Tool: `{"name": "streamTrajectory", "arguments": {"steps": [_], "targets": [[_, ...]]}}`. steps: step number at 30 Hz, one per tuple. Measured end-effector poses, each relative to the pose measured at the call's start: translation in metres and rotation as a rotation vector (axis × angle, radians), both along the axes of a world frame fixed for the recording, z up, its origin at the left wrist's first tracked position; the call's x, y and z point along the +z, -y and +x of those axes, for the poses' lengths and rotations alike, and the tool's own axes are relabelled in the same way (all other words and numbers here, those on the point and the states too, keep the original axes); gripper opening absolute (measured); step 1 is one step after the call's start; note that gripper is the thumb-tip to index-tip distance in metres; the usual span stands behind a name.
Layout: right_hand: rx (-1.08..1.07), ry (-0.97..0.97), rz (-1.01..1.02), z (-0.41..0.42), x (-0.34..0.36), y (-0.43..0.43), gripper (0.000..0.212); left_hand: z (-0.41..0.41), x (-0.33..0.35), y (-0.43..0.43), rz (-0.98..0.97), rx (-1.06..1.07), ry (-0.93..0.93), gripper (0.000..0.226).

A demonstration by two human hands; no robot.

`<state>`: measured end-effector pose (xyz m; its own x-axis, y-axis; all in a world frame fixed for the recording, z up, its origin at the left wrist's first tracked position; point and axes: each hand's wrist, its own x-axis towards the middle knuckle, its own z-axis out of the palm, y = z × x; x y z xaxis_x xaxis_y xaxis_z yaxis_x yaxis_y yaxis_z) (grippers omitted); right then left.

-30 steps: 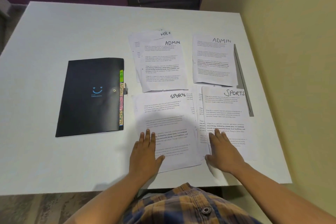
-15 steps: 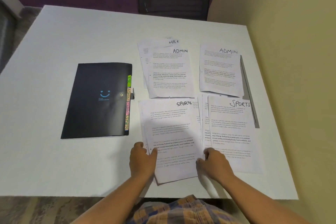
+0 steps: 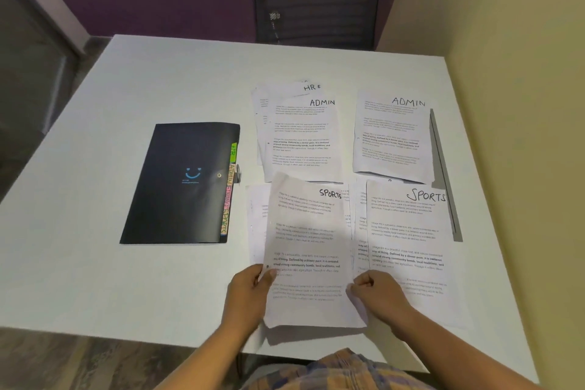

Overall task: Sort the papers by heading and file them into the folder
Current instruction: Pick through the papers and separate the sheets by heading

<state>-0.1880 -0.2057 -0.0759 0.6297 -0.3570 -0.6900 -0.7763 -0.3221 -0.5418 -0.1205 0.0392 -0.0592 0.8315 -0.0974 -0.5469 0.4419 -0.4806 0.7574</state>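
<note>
Taking the table [image 3: 126,279] as a clock face, the person sits at 6 o'clock, and a plaid shirt [image 3: 342,370] shows at the near edge. Just beyond it, both hands hold one sheet headed SPORTS [image 3: 307,231]. The left hand [image 3: 250,294] grips its left edge with the thumb on top. The right hand [image 3: 376,294] pinches its right edge with curled fingers. The near end of the sheet is raised off the table and casts a shadow beneath. More papers [image 3: 256,218] lie flat under it and stick out at its left side.

At about 4 o'clock, just beside the held sheet, lies a second SPORTS pile [image 3: 411,247], with the right wrist over its near corner. A grey strip [image 3: 443,174] runs along the right of that pile towards 2 o'clock; what it is cannot be told.

Farther out, near the centre, an ADMIN pile [image 3: 304,142] lies with its near edge tucked under the top of the held sheet. A sheet marked HR [image 3: 311,88] peeks out from beneath its far end. At 2 o'clock lies another ADMIN sheet [image 3: 392,139], apart from the first.

The dark folder [image 3: 180,184] lies closed at 9 o'clock, well left of the papers, with coloured tabs [image 3: 229,190] along its right edge. At 12 o'clock, beyond the table, stands a dark chair [image 3: 316,0].
</note>
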Motion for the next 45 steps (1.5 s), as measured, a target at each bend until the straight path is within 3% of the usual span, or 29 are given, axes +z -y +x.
{"name": "streamTrajectory", "arguments": {"steps": [6,13,16,20,24,27,32,37,42,45], "targets": [[-0.090,0.070,0.054,-0.009,0.013,0.019,0.022,0.001,0.023,0.009,-0.112,0.127,0.021,0.022],[-0.327,0.143,-0.100,-0.029,0.004,0.072,0.015,0.027,0.038,0.024,-0.212,0.119,0.097,0.016],[-0.405,0.162,-0.164,-0.036,-0.001,0.092,0.029,0.044,0.039,0.034,-0.237,0.124,0.112,0.014],[-0.484,0.125,-0.284,-0.045,-0.009,0.108,0.026,0.058,0.040,0.055,-0.294,0.153,0.044,0.013],[-0.456,-0.004,-0.426,-0.055,-0.013,0.118,0.053,0.057,0.041,0.072,-0.341,0.138,0.017,0.019],[-0.426,-0.070,-0.447,-0.056,-0.010,0.119,0.059,0.055,0.040,0.076,-0.364,0.155,0.003,0.016],[-0.417,-0.163,-0.395,-0.057,-0.009,0.122,0.046,0.054,0.035,0.072,-0.362,0.173,-0.007,0.022],[-0.516,-0.075,-0.353,-0.062,-0.013,0.131,0.010,0.053,0.032,0.070,-0.358,0.170,-0.008,0.013],[-0.563,0.106,-0.332,-0.074,-0.003,0.137,0.033,0.057,0.025,0.065,-0.328,0.191,-0.002,0.019],[-0.616,0.182,-0.282,-0.083,0.013,0.139,0.024,0.058,0.025,0.064,-0.327,0.194,0.013,0.016]]}}
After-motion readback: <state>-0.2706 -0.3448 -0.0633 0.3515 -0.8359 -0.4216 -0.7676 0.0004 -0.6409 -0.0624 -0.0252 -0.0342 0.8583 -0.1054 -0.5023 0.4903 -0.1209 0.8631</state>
